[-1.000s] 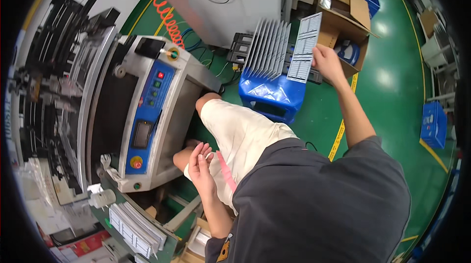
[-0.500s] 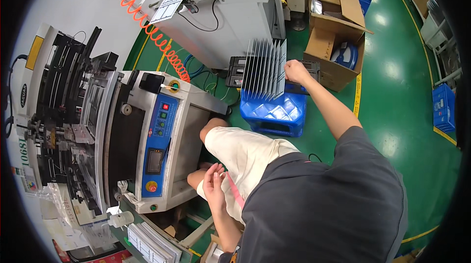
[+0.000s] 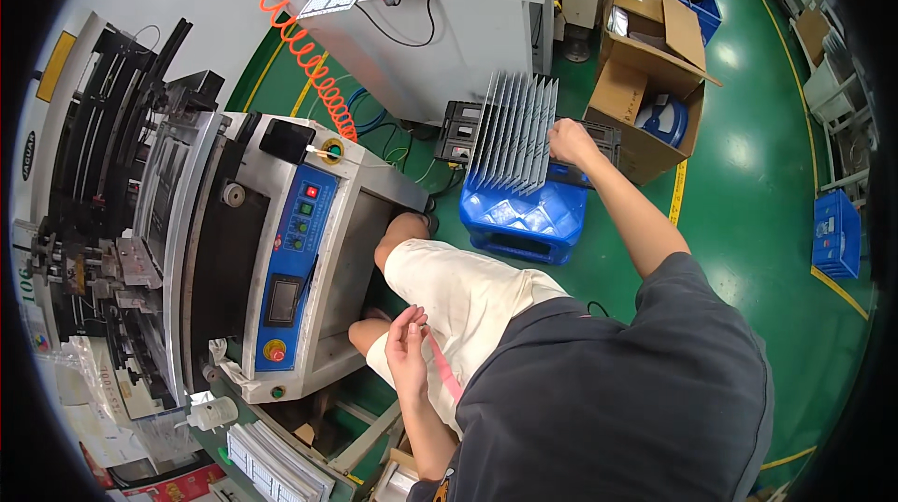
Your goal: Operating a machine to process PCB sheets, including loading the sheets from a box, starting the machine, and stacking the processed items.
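Observation:
Several thin grey panels [image 3: 510,132] stand on edge, side by side, in a black rack [image 3: 456,135] on a blue plastic stool [image 3: 521,218]. My right hand [image 3: 572,142] is closed against the outer edge of the rightmost panel. Its fingertips are hidden, so whether they pinch that panel cannot be made out. Over my lap, my left hand [image 3: 407,345] is palm up with loosely curled fingers and thumb apart, holding nothing visible. Beside its wrist a pink strap [image 3: 443,366] lies across my light shorts.
On the left stands a machine with a blue control panel [image 3: 288,268] and a phone [image 3: 285,141]. An orange coiled hose [image 3: 313,67] hangs behind it. Cardboard boxes [image 3: 625,95] sit beyond the rack. Stacked printed sheets [image 3: 276,465] lie at lower left.
The view has shifted slightly, moving the machine left in the picture. My right hand stays at the rightmost panel, and my left hand keeps its loose curl over my lap.

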`<action>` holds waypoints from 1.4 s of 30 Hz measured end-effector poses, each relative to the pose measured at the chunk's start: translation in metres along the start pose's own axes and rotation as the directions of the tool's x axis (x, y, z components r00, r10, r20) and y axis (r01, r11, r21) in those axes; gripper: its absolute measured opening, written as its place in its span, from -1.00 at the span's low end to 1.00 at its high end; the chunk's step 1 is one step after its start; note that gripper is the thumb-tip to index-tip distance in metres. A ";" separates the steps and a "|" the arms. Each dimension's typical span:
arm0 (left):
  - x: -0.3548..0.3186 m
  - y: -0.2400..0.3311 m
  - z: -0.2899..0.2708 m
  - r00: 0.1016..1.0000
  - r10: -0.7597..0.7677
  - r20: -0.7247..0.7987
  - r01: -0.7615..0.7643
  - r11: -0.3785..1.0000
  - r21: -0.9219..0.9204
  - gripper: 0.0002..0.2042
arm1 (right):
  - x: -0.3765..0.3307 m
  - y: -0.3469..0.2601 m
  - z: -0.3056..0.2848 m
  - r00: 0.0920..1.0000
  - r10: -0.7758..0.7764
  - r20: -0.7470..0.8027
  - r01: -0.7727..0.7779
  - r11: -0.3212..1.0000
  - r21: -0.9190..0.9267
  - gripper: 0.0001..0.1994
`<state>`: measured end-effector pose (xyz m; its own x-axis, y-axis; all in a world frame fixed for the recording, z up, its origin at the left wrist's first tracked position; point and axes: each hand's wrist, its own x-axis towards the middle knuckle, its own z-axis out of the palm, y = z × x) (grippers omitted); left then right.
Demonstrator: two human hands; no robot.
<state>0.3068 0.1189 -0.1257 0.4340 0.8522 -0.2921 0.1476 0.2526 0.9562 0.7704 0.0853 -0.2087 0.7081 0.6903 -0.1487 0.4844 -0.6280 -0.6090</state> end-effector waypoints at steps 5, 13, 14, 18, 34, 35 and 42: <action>0.007 -0.015 -0.014 1.000 -0.005 0.010 0.005 0.999 -0.049 -0.70 | -0.010 -0.006 -0.013 0.995 0.098 -0.002 -0.096 0.985 0.144 -0.58; 0.007 -0.013 -0.065 0.984 0.029 -0.178 -0.017 0.998 0.067 -0.67 | -0.056 -0.123 -0.016 0.920 -0.215 -0.329 0.362 0.790 0.495 -0.74; 0.001 -0.006 -0.075 0.958 0.111 -0.264 -0.100 0.994 0.054 -0.67 | -0.068 -0.148 0.007 0.931 -0.301 -0.206 0.364 0.720 0.592 -0.75; -0.028 0.039 -0.139 0.784 0.023 -0.620 0.134 0.969 0.206 -0.88 | -0.134 -0.231 0.111 0.651 -0.647 0.397 0.390 0.733 0.557 -0.74; -0.210 0.064 -0.245 0.245 0.705 -0.666 0.803 0.238 0.547 -0.69 | -0.246 -0.296 0.203 -0.270 -0.579 0.769 0.426 0.644 0.635 -0.72; -0.215 0.061 -0.244 0.287 0.698 -0.656 0.782 0.224 0.582 -0.68 | -0.243 -0.295 0.205 -0.244 -0.568 0.786 0.443 0.656 0.611 -0.72; -0.220 0.057 -0.238 0.388 0.797 -0.463 0.643 0.126 0.755 -0.68 | -0.270 -0.358 0.226 -0.312 -0.567 0.762 0.044 0.793 0.608 -0.68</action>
<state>0.0080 0.0554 -0.0027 -0.1255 0.7441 0.6562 0.9690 0.2339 -0.0800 0.2900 0.2047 -0.1263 -0.8873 0.4144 -0.2024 0.1031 -0.2496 -0.9629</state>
